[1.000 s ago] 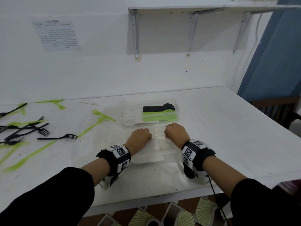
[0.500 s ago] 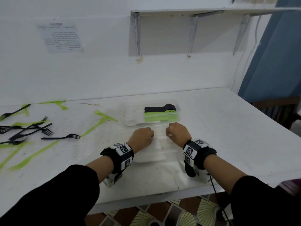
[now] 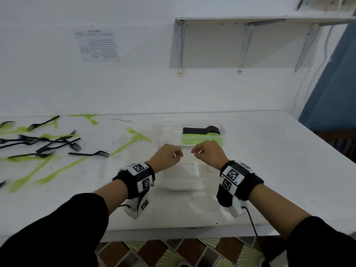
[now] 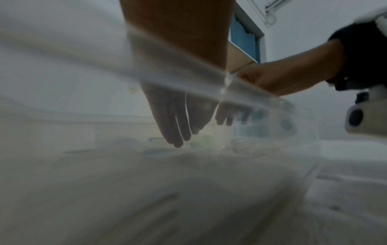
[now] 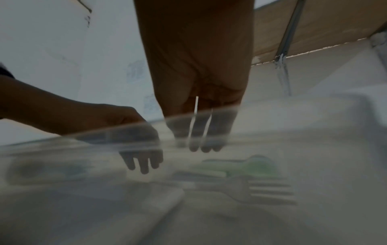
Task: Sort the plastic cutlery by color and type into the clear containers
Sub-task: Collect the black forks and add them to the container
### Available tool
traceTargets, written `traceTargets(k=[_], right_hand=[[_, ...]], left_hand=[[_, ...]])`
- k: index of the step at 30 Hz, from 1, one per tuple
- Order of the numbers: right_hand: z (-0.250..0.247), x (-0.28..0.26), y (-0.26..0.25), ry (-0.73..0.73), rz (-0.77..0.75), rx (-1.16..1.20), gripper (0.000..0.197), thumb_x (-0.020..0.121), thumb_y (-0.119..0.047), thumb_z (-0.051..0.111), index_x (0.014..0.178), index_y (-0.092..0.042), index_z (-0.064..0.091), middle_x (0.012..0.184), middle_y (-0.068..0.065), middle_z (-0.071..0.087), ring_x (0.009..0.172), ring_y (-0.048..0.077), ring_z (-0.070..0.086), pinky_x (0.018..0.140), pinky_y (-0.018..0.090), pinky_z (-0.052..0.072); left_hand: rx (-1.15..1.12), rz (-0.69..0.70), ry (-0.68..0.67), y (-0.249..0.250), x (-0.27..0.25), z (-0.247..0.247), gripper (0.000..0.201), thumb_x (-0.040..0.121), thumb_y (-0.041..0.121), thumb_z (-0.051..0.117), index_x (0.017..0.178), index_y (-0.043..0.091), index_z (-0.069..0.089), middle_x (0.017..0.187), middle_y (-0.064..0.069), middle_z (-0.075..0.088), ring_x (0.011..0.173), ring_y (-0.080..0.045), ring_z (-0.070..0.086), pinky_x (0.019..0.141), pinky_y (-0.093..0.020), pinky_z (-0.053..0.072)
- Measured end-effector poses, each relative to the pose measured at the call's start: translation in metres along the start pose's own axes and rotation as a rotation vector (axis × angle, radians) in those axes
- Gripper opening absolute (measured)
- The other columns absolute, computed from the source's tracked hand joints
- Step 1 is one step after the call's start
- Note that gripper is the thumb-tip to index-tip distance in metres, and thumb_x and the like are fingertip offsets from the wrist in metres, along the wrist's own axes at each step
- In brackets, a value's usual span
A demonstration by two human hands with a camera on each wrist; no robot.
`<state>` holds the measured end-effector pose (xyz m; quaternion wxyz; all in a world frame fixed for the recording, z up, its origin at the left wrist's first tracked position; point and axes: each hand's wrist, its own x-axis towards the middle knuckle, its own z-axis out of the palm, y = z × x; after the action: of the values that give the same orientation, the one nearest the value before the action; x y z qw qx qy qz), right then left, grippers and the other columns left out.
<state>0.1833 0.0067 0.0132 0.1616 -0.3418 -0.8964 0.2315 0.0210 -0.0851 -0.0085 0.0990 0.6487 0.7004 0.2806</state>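
A clear empty container (image 3: 185, 178) lies in front of me on the white table (image 3: 269, 151). My left hand (image 3: 169, 155) and right hand (image 3: 207, 153) grip its far rim side by side, fingers curled over the edge. In the left wrist view the rim (image 4: 188, 66) crosses the palm and the fingers (image 4: 176, 119) show through the plastic; the right wrist view shows the fingers (image 5: 201, 132) likewise. Behind the hands a second clear container (image 3: 221, 130) holds stacked black spoons (image 3: 200, 130) and green spoons (image 3: 200, 140). Loose black forks (image 3: 57, 143) and green cutlery (image 3: 57, 170) lie at the left.
A green fork (image 3: 138, 133) lies just left of the far container. The wall runs along the table's back with a shelf (image 3: 250, 19) above. The table's right edge is by a blue door (image 3: 331, 89). The front edge is under my forearms.
Both hands have risen a little with the near container's far rim in their grip. The view has shifted, showing more of the cutlery at the left.
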Motion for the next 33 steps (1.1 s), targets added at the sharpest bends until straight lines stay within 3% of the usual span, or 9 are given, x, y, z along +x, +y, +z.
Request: traceTargets(k=[4,7,9,11,16,20,24,29,33], right_hand=[[0.014,0.009,-0.024,0.030,-0.071,0.081,0.020,0.083,-0.012,0.059,0.096,-0.015,0.074,0.099,0.002,0.071,0.089,0.018,0.065,0.074,0.022,0.044],[0.026,0.017,-0.048,0.035,-0.145,0.130,0.020,0.083,-0.012,0.058,0.095,-0.016,0.074,0.094,0.001,0.072,0.084,0.016,0.065,0.061,0.014,0.034],[0.035,0.022,-0.066,0.027,-0.207,0.186,0.019,0.082,-0.010,0.059,0.093,-0.014,0.074,0.091,0.002,0.072,0.077,0.013,0.064,0.059,0.009,0.036],[0.045,0.024,-0.087,-0.010,-0.256,0.228,0.019,0.082,-0.009,0.060,0.093,-0.014,0.074,0.088,0.002,0.072,0.070,0.008,0.059,0.061,0.004,0.037],[0.074,0.027,-0.144,-0.061,-0.344,0.303,0.021,0.081,-0.006,0.057,0.091,-0.014,0.073,0.087,0.004,0.071,0.070,0.010,0.058,0.075,0.024,0.046],[0.102,0.033,-0.186,-0.112,-0.403,0.312,0.022,0.080,-0.003,0.056,0.090,-0.012,0.073,0.083,0.007,0.070,0.069,0.012,0.056,0.070,0.024,0.043],[0.138,0.047,-0.220,-0.153,-0.417,0.272,0.024,0.081,-0.006,0.055,0.092,-0.016,0.073,0.090,0.007,0.071,0.081,0.018,0.063,0.071,0.023,0.042],[0.178,0.062,-0.257,-0.173,-0.380,0.236,0.024,0.081,-0.008,0.055,0.093,-0.018,0.073,0.090,0.009,0.070,0.090,0.022,0.063,0.079,0.027,0.045],[0.202,0.080,-0.270,-0.176,-0.349,0.194,0.025,0.080,-0.007,0.057,0.096,-0.017,0.072,0.092,0.008,0.069,0.093,0.022,0.062,0.080,0.026,0.043]], left_hand=[[-0.057,-0.023,0.150,-0.011,-0.019,-0.020,0.016,0.082,-0.001,0.057,0.094,0.004,0.067,0.075,-0.002,0.062,0.070,-0.017,0.059,0.065,-0.011,0.042],[-0.120,-0.078,0.266,-0.019,-0.038,-0.036,0.019,0.082,-0.005,0.055,0.094,0.003,0.067,0.077,-0.003,0.064,0.075,-0.018,0.063,0.070,-0.019,0.048],[-0.140,-0.130,0.333,-0.025,-0.053,-0.049,0.020,0.082,-0.006,0.054,0.094,0.003,0.067,0.080,-0.006,0.066,0.076,-0.018,0.064,0.070,-0.015,0.048],[-0.116,-0.173,0.350,-0.031,-0.072,-0.064,0.019,0.083,-0.005,0.054,0.094,0.004,0.067,0.080,-0.005,0.065,0.072,-0.009,0.062,0.069,-0.013,0.046],[-0.030,-0.271,0.376,-0.057,-0.127,-0.107,0.018,0.083,-0.003,0.056,0.092,0.007,0.068,0.076,0.003,0.063,0.070,0.009,0.057,0.071,-0.020,0.048],[0.004,-0.342,0.441,-0.083,-0.166,-0.135,0.018,0.082,-0.006,0.056,0.092,0.004,0.068,0.075,0.004,0.062,0.068,0.014,0.056,0.067,-0.006,0.043],[0.022,-0.400,0.475,-0.114,-0.198,-0.157,0.020,0.081,-0.007,0.054,0.092,0.002,0.068,0.075,0.000,0.062,0.067,0.010,0.057,0.067,-0.003,0.040],[0.022,-0.447,0.437,-0.160,-0.218,-0.178,0.018,0.083,-0.005,0.055,0.094,0.001,0.067,0.080,-0.003,0.063,0.073,-0.013,0.057,0.068,-0.002,0.040],[0.036,-0.437,0.382,-0.198,-0.219,-0.192,0.018,0.083,-0.003,0.055,0.094,0.003,0.067,0.083,-0.002,0.064,0.075,-0.015,0.058,0.068,-0.004,0.040]])
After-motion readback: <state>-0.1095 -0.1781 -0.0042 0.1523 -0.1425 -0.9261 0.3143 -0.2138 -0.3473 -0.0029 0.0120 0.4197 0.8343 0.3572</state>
